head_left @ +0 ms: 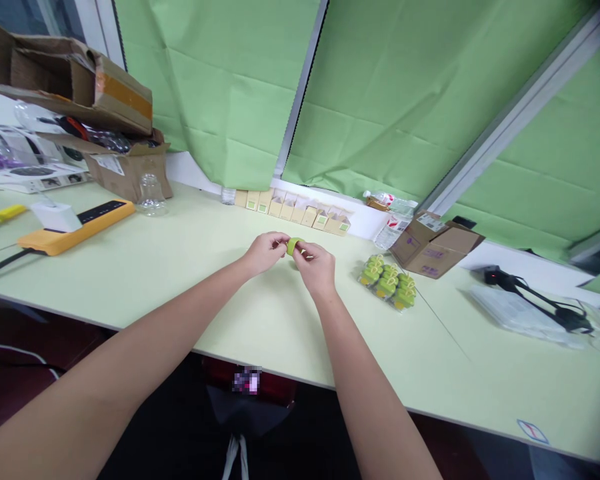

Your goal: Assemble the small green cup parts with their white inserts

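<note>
Both of my hands meet over the middle of the pale green table point(180, 280). Between them is a small green round piece point(295, 245). My left hand point(266, 252) pinches it from the left with closed fingers. From the right, my right hand point(316, 267) grips the same piece, fingers curled. To the right of my hands lies a cluster of several similar green pieces with yellowish tops point(389, 281), apart from both hands.
A row of small tan boxes point(293, 210) lines the table's back edge. An open brown carton point(433, 248) sits at the right. At the left lie a yellow power strip point(75, 227), a clear glass bottle point(151, 195) and stacked cardboard boxes point(80, 87). Black cables point(540, 300) rest on a plastic-wrapped item at far right.
</note>
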The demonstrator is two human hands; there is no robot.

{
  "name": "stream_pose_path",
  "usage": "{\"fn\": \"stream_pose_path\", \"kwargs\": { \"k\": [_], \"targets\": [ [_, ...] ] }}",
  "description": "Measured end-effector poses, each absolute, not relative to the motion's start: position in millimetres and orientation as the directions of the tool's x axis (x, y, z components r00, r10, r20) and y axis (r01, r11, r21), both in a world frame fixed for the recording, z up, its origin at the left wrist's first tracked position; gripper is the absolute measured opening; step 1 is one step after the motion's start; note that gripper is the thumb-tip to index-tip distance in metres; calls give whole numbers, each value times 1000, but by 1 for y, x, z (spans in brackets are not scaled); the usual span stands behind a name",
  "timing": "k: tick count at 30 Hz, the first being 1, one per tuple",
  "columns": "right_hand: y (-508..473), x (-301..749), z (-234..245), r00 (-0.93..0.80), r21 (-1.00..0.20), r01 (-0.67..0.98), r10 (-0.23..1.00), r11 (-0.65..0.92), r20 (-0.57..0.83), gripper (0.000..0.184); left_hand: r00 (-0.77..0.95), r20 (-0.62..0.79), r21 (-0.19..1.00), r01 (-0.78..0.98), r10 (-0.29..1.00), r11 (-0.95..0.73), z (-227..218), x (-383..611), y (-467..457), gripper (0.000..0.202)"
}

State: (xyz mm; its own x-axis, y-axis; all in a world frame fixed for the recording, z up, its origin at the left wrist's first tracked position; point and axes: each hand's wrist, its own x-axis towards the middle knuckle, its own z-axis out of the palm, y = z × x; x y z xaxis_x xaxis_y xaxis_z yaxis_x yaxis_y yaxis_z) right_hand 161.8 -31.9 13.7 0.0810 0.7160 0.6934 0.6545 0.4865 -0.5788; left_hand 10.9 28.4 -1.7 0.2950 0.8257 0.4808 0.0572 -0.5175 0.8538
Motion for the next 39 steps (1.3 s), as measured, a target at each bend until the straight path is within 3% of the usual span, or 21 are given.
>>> {"fn": "stream_pose_path", "kwargs": {
  "k": [4,7,14,31,39],
  "targets": [
    [-30,161,12,115,-670,552,751,496,650,18,274,564,751,222,779,-622,4,6,24,23],
    [-28,162,12,132,-753,447,797,483,590,18,279,573,734,243,771,-634,5,5,22,19],
    [-25,166,14,147,-834,357,857,420,495,20,396,455,863,23,797,-504,-5,9,27,16],
    [-30,163,20,153,-837,349,855,422,495,21,235,405,911,-184,884,-368,1,19,20,11],
    [-28,169,21,146,-864,317,879,392,453,23,372,273,941,-294,887,-167,11,16,9,22]
  ]
}}
